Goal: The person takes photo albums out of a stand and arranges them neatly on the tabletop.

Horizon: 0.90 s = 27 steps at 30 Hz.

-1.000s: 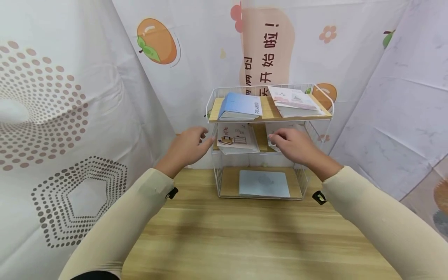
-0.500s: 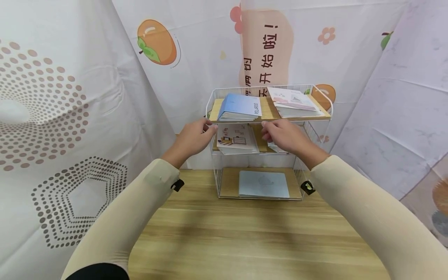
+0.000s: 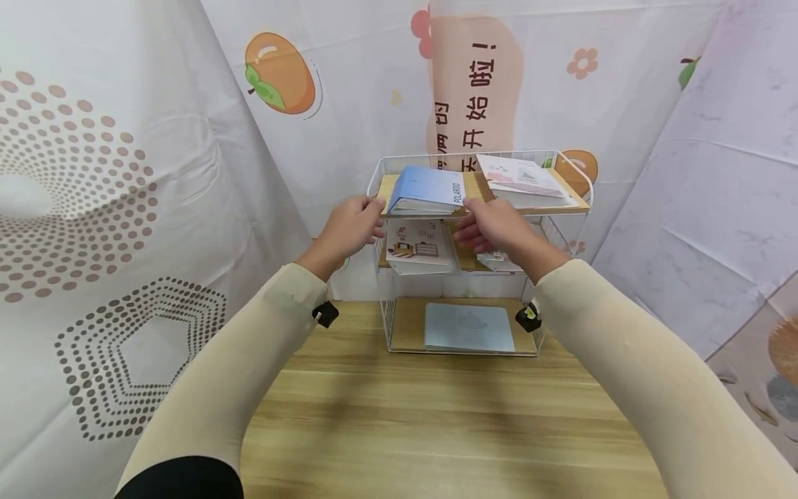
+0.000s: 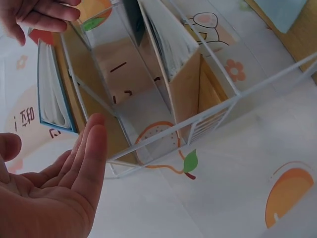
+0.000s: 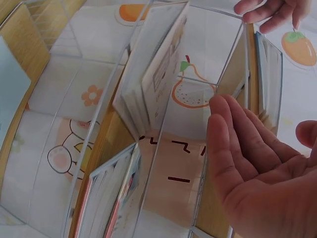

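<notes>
Head: blue album [image 3: 430, 186] between hands [image 3: 350, 227] [image 3: 499, 225]

Cream sleeves [image 3: 231, 378], black wrist pieces [image 3: 325, 314]

From the head we look forward and down, the farthest back of the three, facing the wire rack [image 3: 408, 326] front-on, with the tabletop [image 3: 436, 430] below and the printed cloth [image 3: 361, 69] behind. From the left wrist we look at close range past the left hand [image 4: 54, 188] into the tiers, tilted so that the top tier [image 3: 476, 186] lies on the picture's left. From the right wrist, past the right hand [image 5: 267, 173], we look just as closely, tilted oppositely. Both wrist views share the blue album [image 3: 430, 187] and both hands, which our head view also covers.
</notes>
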Motion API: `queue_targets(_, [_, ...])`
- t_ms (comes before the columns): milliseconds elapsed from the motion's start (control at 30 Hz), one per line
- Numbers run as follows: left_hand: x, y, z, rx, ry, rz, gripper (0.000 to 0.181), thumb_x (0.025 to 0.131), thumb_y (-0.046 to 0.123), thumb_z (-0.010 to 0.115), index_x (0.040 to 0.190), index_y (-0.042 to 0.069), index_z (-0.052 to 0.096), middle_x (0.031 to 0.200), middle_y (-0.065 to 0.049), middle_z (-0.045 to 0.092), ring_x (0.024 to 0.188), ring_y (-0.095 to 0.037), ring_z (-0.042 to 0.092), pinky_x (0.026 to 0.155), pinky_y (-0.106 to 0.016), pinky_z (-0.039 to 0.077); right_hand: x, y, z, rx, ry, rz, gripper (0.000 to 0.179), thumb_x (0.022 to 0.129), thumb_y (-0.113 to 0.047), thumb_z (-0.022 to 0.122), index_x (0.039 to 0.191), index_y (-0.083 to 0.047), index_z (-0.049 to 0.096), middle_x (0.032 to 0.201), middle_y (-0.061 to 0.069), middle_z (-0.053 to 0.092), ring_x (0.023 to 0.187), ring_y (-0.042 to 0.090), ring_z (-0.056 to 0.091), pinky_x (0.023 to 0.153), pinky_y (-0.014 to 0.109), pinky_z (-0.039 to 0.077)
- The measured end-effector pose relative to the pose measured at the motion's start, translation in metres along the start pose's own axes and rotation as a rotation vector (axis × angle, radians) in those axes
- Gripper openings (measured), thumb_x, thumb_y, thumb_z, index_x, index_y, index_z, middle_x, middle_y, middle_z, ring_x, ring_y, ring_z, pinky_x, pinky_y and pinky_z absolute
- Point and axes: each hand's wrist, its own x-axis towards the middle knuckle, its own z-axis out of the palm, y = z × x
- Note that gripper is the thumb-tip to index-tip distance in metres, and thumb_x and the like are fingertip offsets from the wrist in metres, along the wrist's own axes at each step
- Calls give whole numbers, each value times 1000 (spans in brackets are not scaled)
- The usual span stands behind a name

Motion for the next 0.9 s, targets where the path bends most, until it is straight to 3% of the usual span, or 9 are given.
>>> queue_targets(167, [5, 4, 0, -61, -26, -54, 60, 109, 51, 39, 142, 4, 53, 121, -16, 68, 106, -24, 73, 91, -37, 62, 3, -6, 1, 121, -18, 67, 63, 110, -53, 33, 126, -2, 66, 125, 17, 73, 107, 30, 75, 95, 45, 61])
queue_targets(400, [8, 8, 2, -147, -49, -89, 60, 110, 49, 37, 140, 1, 55, 120, -15, 69, 103, -23, 74, 95, -40, 61, 9, -11, 7, 234, -16, 128, 58, 110, -49, 39, 131, -2, 65, 126, 16, 73, 102, 24, 77, 98, 44, 60])
queue_targets(600, [9, 9, 3, -217, -43, -110, 56, 111, 47, 38, 130, -1, 60, 115, -14, 70, 105, -25, 73, 94, -37, 61, 12, -11, 9, 282, -13, 153, 53, 110, -46, 43, 129, -2, 66, 118, 11, 77, 95, 19, 78, 94, 38, 61])
queue_targets(900, [3, 9, 2, -279, -33, -113, 56, 111, 44, 37, 130, -3, 61, 123, -20, 68, 109, -29, 72, 94, -36, 62, 8, -11, 11, 347, -24, 160, 49, 110, -43, 46, 130, -3, 66, 118, 10, 77, 99, 19, 77, 93, 36, 61])
